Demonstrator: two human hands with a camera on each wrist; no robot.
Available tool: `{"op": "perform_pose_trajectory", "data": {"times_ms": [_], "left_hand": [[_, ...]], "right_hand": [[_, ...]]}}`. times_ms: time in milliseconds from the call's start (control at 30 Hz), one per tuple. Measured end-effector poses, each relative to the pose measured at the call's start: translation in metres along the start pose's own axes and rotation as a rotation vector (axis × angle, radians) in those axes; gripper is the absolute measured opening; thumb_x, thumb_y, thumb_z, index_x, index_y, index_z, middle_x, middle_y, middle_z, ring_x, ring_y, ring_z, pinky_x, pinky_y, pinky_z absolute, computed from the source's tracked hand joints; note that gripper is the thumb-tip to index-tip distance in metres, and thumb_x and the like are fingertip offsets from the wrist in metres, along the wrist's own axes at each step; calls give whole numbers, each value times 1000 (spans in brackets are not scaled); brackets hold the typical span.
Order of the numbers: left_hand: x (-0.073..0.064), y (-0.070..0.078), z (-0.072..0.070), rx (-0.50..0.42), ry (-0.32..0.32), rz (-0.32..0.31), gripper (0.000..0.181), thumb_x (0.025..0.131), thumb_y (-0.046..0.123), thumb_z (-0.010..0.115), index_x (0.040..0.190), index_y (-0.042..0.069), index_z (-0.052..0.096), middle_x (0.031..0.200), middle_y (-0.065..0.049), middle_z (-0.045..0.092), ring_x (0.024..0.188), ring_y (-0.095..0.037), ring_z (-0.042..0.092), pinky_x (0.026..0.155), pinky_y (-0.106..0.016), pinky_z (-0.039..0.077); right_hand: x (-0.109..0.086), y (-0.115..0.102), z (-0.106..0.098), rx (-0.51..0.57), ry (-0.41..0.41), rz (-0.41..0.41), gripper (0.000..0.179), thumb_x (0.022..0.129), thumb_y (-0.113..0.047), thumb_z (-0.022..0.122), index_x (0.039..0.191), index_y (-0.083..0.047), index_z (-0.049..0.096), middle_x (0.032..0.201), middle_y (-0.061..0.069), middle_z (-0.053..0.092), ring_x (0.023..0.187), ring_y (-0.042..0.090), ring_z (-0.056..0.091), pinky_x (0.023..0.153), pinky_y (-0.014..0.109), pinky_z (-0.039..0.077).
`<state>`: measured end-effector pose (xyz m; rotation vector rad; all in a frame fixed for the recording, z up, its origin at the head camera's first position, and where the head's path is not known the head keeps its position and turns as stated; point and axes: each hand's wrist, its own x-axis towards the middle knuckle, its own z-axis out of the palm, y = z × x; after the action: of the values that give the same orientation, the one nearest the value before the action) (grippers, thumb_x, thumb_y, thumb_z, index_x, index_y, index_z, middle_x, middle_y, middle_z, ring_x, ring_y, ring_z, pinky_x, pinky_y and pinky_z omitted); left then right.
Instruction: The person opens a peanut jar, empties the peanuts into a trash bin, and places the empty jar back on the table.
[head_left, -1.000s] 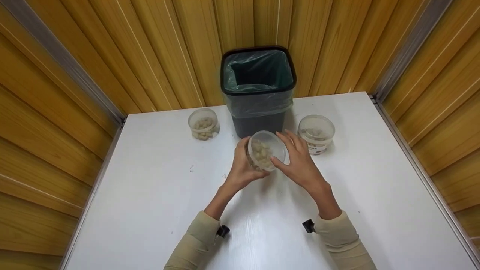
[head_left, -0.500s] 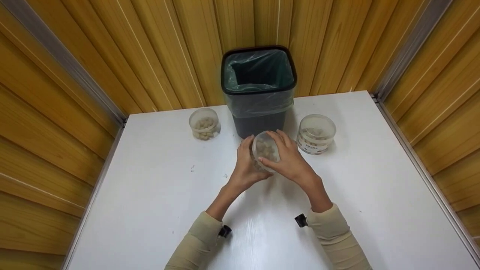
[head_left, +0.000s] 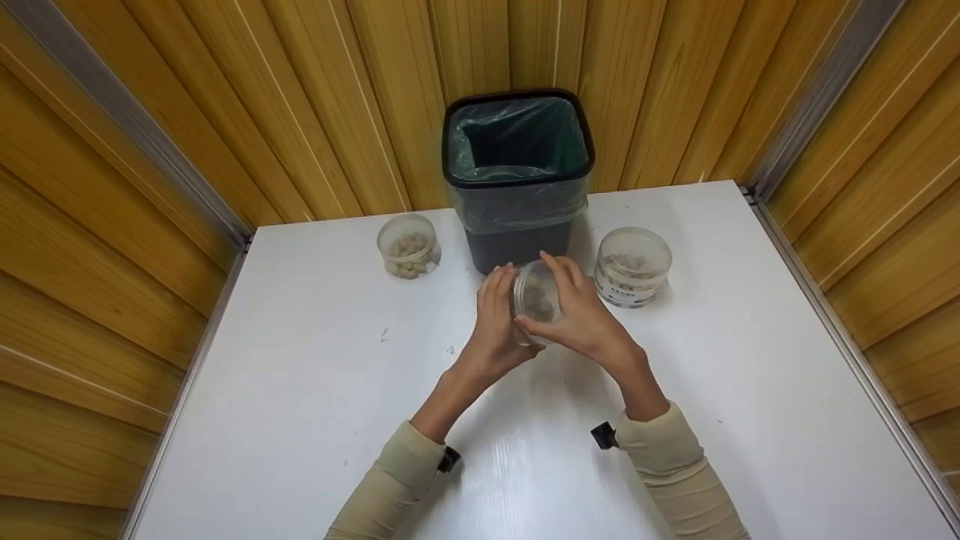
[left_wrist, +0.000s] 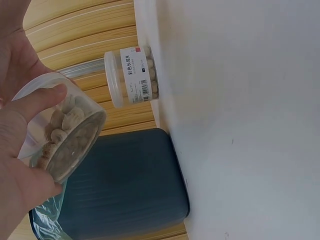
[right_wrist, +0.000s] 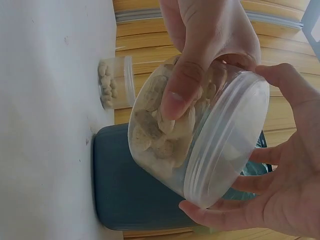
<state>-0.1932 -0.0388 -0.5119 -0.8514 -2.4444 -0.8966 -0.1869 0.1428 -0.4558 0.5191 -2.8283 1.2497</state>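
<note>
A clear plastic jar of tan, lumpy, nut-like pieces is held tilted over the table, in front of the bin. My left hand grips the jar's body, its thumb lying along the side in the right wrist view. From the right, my right hand curls around the translucent lid, with fingertips spread along its rim. Seen from the left wrist, the pieces lie against the jar's base. Neither hand touches the tabletop.
Behind the hands stands a dark bin with a clear plastic liner. A similar jar of pieces sits left of it; a labelled jar stands at right. The white table has wood-patterned walls around it.
My right hand has shifted left and closed around the lid. The jar has tipped further onto its side, its opening end turning toward the right hand. The other jars and bin stay put.
</note>
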Motion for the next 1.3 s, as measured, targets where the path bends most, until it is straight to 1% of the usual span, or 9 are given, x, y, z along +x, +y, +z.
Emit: {"op": "perform_pose_trajectory", "data": {"times_ms": [233,467,667,767,833,1000,1100,1200,1300], "left_hand": [[0,-3,-5,43,-59,20,132,58,26,101,156,2,15,163,-18,22,152,-35,19,121,-43,30],[-2,-5,-12,115,-92,41,130,56,27,100,154,-4,20,157,-24,29,147,-39,27,119,-45,35],[0,-6,-16,153,-107,55,124,59,27,98,152,-4,23,155,-25,29,145,-41,29,114,-43,42],[1,-8,-19,145,-123,63,122,59,25,96,152,-4,23,154,-24,29,145,-40,29,110,-41,46],[3,-10,-22,107,-140,60,121,58,25,96,151,-4,24,153,-24,30,145,-39,30,109,-41,47],[5,-16,-28,-38,-221,30,127,58,28,98,153,-1,20,155,-22,29,146,-37,29,115,-45,40],[4,-16,-28,-72,-241,9,129,59,30,99,155,-1,18,157,-22,29,148,-37,27,118,-48,35],[3,-15,-28,-72,-229,-1,130,60,31,99,155,-3,18,157,-23,28,148,-39,26,119,-51,32],[3,-12,-25,-67,-209,-5,129,61,30,99,155,-3,18,158,-25,28,149,-40,25,120,-52,31]], "right_hand": [[-2,-2,1,-3,3,-9,102,81,-46,82,160,-12,26,158,19,27,141,44,32,108,63,38],[-1,6,11,58,-16,-42,103,79,-41,84,159,-12,27,158,17,26,142,35,33,110,59,39],[2,9,13,83,-18,-101,105,76,-36,87,158,-8,28,155,18,27,140,36,36,111,57,40],[2,11,14,72,-20,-164,105,75,-33,88,158,-7,28,155,18,26,141,35,33,111,56,40],[2,12,13,40,-29,-231,106,74,-31,88,158,-7,28,155,18,26,143,35,30,111,55,40],[3,12,5,-89,-75,-460,107,70,-26,90,157,-7,33,156,19,29,145,35,26,112,54,39],[4,13,0,-118,-108,-527,108,69,-25,90,158,-9,33,158,17,29,147,32,24,114,52,37],[4,14,-2,-90,-137,-496,107,72,-25,90,160,-14,30,162,13,25,151,30,17,118,53,31],[2,13,-1,-38,-119,-402,102,79,-31,87,161,-16,29,164,12,22,153,32,14,119,57,27]]}}
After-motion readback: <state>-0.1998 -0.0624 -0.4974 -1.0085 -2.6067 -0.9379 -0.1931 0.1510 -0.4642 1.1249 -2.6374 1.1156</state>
